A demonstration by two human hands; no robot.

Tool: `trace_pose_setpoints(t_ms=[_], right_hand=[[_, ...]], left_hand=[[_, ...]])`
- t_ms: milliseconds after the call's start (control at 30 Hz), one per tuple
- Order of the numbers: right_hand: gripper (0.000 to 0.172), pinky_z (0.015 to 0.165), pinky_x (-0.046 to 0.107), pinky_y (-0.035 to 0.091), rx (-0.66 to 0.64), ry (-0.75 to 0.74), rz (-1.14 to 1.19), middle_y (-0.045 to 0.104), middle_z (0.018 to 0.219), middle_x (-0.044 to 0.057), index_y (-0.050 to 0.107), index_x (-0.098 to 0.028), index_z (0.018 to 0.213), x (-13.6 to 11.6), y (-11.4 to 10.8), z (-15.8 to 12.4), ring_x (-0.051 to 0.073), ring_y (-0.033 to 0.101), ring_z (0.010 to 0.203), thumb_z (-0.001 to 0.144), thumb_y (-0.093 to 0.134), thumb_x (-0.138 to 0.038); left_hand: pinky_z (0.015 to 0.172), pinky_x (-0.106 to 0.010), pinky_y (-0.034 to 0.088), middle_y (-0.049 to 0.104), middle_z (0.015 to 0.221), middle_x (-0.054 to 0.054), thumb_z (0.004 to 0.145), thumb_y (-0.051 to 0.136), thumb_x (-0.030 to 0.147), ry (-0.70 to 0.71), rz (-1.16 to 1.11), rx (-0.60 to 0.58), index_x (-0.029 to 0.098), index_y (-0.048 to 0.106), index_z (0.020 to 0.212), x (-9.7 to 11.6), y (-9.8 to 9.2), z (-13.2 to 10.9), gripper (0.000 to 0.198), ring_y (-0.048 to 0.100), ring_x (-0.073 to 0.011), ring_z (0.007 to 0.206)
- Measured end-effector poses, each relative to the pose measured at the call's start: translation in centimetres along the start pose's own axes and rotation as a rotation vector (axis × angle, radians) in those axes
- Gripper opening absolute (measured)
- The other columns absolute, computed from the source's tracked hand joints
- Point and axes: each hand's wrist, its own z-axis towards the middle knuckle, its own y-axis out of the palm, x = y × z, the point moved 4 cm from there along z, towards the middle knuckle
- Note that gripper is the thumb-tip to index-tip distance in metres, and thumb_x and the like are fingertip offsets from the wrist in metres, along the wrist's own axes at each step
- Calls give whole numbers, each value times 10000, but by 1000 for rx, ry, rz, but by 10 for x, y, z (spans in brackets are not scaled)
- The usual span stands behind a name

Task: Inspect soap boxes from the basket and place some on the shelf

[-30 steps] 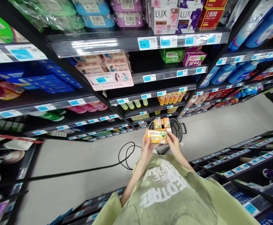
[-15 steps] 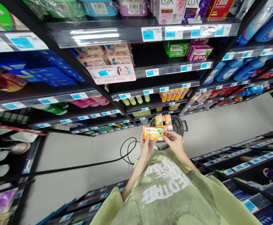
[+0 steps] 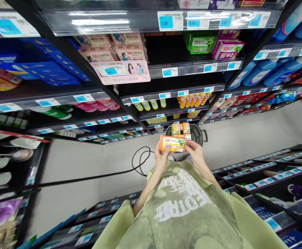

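Between my two hands is an orange and white soap pack (image 3: 173, 144) with red lettering and a green picture, its printed front facing up. My left hand (image 3: 161, 156) grips its left end, thumb on the front. At the right end, my right hand (image 3: 194, 151) pinches the corner with thumb and fingers. Just beyond the pack, a dark shopping basket (image 3: 199, 135) stands on the floor. Inside it are several orange soap packs (image 3: 186, 128) of similar look, partly hidden by the held one.
Shelves (image 3: 171, 91) ahead carry green soap packs (image 3: 201, 43), purple soap packs (image 3: 227, 49), pink soap packs (image 3: 130, 52) and orange bottles (image 3: 194, 100). A black cable (image 3: 93, 177) loops across the floor (image 3: 70, 155) on the left. More shelving (image 3: 277, 178) stands close behind on the right.
The soap pack has come slightly up and closer in my hands, still held at both ends. My view has tilted a little downward, so the upper shelf slides out at the top.
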Motion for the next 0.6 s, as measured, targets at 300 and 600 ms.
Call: trace_pose_setpoints(t_ms=[300,600], right_hand=[[244,708,323,568,144,1,38,773,842,41,772,-212,809,6,-7,9,200,675,764,648,884,-359],[404,765,387,625,-28,15,1,791,925,58,784,-224,972,7,-1,1,216,719,771,670,948,-435]], left_hand=[[748,-322,694,636,1472,-89,771,910,457,-53,-61,1,343,572,1480,2,4,2,794,768,-230,1005],[782,-342,694,640,1466,-98,796,888,490,54,-34,69,355,532,1517,14,2,2,815,733,-284,1144]])
